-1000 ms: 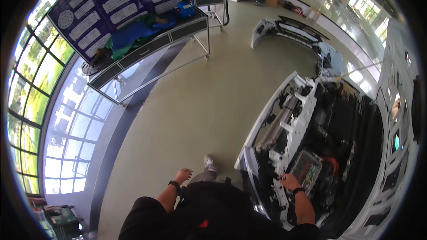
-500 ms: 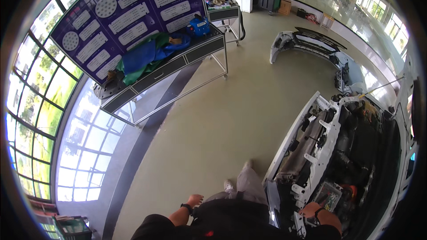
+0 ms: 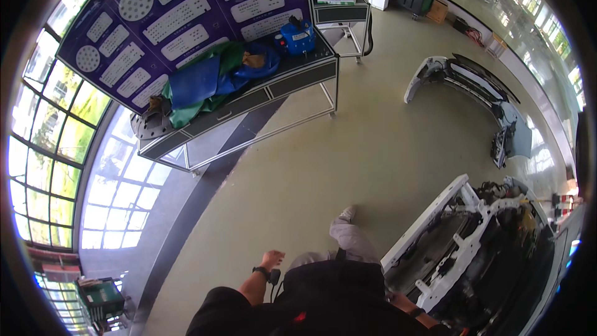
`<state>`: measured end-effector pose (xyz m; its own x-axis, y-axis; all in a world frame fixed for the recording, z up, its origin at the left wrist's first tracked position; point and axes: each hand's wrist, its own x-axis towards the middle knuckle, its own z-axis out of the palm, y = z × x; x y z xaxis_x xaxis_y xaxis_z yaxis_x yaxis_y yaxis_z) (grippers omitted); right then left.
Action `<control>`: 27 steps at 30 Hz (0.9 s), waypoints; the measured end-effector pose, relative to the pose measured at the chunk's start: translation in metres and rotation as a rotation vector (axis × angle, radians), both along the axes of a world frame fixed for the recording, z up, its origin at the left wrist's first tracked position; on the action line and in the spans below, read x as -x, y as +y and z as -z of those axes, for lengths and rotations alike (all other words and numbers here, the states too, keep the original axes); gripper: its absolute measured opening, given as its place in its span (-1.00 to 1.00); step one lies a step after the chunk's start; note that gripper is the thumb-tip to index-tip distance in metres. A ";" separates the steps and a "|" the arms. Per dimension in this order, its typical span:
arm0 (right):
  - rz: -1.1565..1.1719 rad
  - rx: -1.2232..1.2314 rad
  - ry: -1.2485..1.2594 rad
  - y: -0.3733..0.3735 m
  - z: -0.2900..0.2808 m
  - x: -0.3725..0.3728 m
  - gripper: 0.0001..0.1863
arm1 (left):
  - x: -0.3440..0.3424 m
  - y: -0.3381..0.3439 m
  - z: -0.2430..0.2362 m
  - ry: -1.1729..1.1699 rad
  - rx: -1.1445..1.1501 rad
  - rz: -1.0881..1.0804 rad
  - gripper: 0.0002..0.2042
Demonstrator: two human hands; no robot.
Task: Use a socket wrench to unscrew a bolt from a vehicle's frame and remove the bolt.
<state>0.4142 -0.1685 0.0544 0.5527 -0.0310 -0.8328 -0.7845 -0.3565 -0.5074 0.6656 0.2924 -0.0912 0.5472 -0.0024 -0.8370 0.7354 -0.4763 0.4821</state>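
Where the car's white front frame (image 3: 466, 251) stands at lower right, I judge it heavy and stiff — best held by its outer rail (image 3: 424, 223). The right hand (image 3: 399, 300) sits low beside its near end, whether grasping I cannot tell; the left hand (image 3: 272, 259) hangs empty over the floor (image 3: 298, 177) — fingers loosely curled.

What the right fingers (image 3: 392, 297) touch is unclear, and the lower edge crops the car front (image 3: 466, 252).

Bright gridded windows (image 3: 59, 130) and a drawered workbench (image 3: 241, 100) edge the grey-green floor (image 3: 292, 174)
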 end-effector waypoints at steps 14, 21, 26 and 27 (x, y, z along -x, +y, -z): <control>0.720 0.202 -0.253 -0.088 0.060 -0.180 -0.74 | -0.412 -0.239 -0.098 -0.538 0.412 0.082 -0.79; 1.241 0.338 -0.035 0.017 0.159 -0.063 -0.67 | -0.622 -0.336 -0.074 -0.653 0.257 0.018 -0.79; 1.337 0.318 0.261 0.075 0.073 -0.148 -0.67 | -0.707 -0.383 -0.050 -0.864 -0.174 0.107 -0.76; 1.360 0.317 0.282 0.082 0.061 -0.161 -0.67 | -0.710 -0.392 -0.053 -0.942 -0.285 0.103 -0.79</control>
<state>0.5750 -0.0866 -0.0061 -0.2386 -0.5976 -0.7655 -0.6622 0.6767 -0.3219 1.3757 -0.0993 -0.0384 0.9983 0.0465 -0.0363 0.0585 -0.7052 0.7066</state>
